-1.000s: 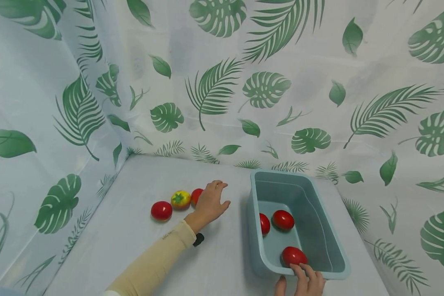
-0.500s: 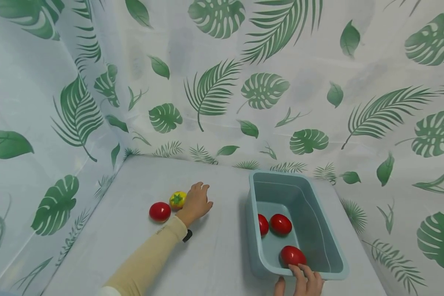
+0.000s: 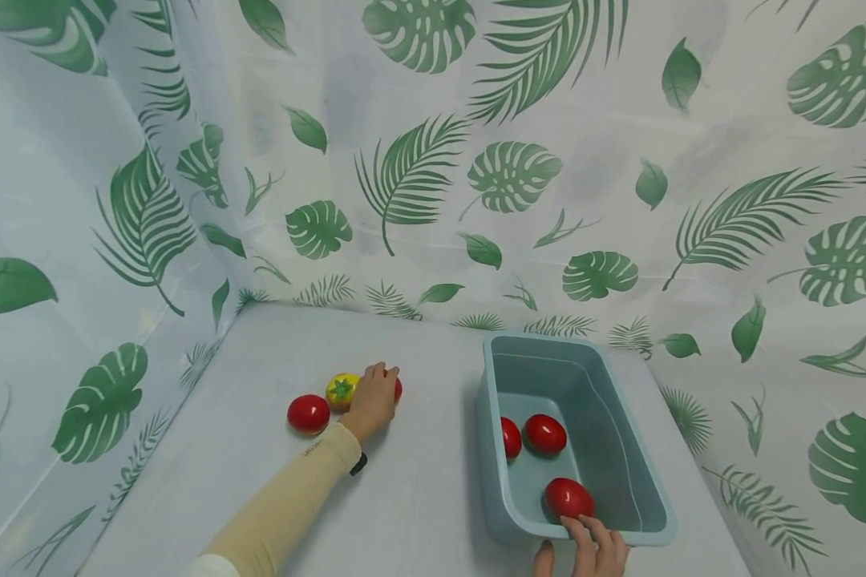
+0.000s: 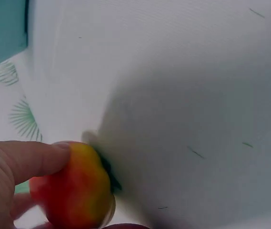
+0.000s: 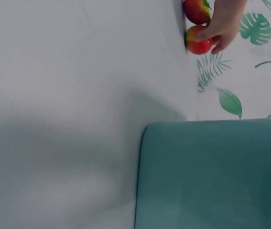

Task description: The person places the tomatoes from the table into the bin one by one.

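Observation:
My left hand [image 3: 384, 386] curls over a red tomato [image 3: 398, 390] on the white table, and only the tomato's right edge shows past the fingers. In the left wrist view a finger [image 4: 25, 160] presses the top of this red-and-yellow tomato [image 4: 78, 188]. The right wrist view shows the same hand [image 5: 225, 24] gripping that tomato [image 5: 199, 46]. A yellow tomato [image 3: 341, 390] and another red tomato [image 3: 308, 413] lie just left of the hand. My right hand [image 3: 584, 549] holds the near rim of a teal bin [image 3: 642, 481], fingers inside and thumb outside.
Three red tomatoes [image 3: 544, 433] lie in the bin, one right at my right fingers [image 3: 568, 497]. Leaf-print curtains close in the table at the back, left and right. The bin's outer wall [image 5: 211, 176] fills the lower right wrist view.
My left hand has drawn back to the left and closed over the red tomato beside the yellow one. The right hand has stayed on the bin's rim.

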{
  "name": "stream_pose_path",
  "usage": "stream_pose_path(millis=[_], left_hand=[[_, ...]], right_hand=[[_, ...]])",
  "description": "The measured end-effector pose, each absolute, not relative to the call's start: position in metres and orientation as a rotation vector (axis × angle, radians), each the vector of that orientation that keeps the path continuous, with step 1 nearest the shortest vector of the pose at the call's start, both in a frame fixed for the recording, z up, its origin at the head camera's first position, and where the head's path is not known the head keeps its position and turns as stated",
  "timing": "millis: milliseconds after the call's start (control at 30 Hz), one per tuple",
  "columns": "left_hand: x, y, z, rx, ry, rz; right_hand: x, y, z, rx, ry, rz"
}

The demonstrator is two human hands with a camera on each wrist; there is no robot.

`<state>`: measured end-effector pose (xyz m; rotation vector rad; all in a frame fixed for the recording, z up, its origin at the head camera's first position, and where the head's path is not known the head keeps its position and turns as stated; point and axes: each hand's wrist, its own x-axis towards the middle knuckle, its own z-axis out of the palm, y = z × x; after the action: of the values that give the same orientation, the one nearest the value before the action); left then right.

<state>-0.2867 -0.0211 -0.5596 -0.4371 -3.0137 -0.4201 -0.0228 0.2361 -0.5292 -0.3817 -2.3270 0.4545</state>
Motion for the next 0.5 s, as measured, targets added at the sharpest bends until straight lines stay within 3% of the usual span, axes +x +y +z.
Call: stream_pose_path(millis=[500], left_hand=[[-0.294, -0.0153, -0.558, -0.326, -3.034, -0.525]], right_hand=[[-0.0221, 0.2404, -0.5344, -0.301, -2.295, 0.411]])
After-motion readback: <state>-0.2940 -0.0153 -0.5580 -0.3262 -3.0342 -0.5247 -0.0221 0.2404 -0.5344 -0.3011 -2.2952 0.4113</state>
